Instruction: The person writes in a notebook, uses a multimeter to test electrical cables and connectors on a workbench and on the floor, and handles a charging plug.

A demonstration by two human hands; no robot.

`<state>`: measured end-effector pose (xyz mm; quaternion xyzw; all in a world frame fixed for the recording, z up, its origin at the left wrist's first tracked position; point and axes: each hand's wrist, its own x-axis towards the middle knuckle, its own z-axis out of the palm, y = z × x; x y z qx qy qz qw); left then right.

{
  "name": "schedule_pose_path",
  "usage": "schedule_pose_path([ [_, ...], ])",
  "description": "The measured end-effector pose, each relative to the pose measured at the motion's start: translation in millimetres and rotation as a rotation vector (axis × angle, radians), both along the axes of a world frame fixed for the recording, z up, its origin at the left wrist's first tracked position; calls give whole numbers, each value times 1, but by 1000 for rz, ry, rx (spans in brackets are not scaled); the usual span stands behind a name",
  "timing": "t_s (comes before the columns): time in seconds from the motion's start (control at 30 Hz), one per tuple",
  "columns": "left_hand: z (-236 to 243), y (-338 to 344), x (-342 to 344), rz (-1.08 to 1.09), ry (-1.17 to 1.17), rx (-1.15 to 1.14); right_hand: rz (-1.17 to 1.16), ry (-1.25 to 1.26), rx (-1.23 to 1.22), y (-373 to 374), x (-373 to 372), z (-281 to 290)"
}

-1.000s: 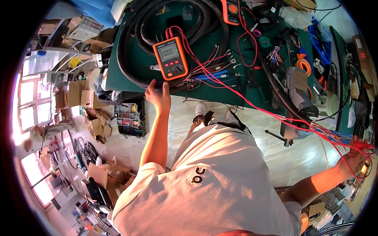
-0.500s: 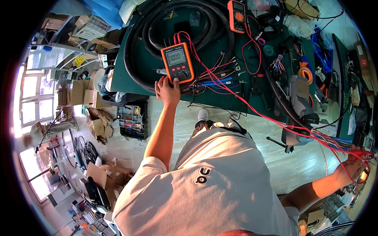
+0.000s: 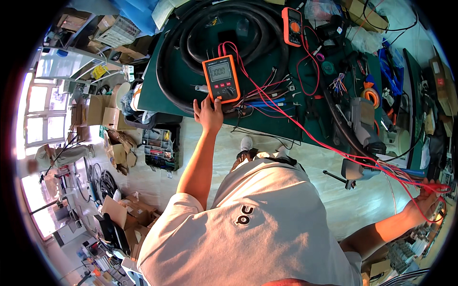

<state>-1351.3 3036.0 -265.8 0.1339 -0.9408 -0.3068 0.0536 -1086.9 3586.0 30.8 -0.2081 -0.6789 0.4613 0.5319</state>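
Observation:
An orange multimeter [image 3: 221, 78] with a lit display lies on the green table inside a coil of thick black cable [image 3: 164, 81]. The outstretched fingers of my left hand [image 3: 208, 114] touch its lower edge, one fingertip on its face near the bottom. Red test leads [image 3: 305, 127] run from the meter's top across to the far right. There my right hand [image 3: 426, 198] has its fingers closed on a red lead, beside the end of a bundle of coloured wires [image 3: 398, 172]. What exactly sits between those fingertips is too small to make out.
A second orange multimeter [image 3: 292, 27] lies at the back of the table. Stripped cable ends [image 3: 272, 101], pliers [image 3: 313, 117] and an orange tape roll [image 3: 370, 97] lie around. A grey vise-like machine [image 3: 361, 119] stands right. An open toolbox [image 3: 161, 148] is on the floor.
The table and meter sit slightly farther right and lower in the picture, as the view has shifted. Both hands keep their places, the left at the meter and the right on the lead.

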Motion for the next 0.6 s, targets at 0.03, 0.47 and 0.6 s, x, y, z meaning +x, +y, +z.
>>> schedule_pose_path([
  [0.03,0,0,-1,0,1,-6,-17,0,11,-1,-1,-1],
  [0.47,6,7,-1,58,10,-25,-14,-20,20,-10,-2,0],
  [0.6,12,10,-1,70,6,-36,-34,-7,56,-21,-8,3],
])
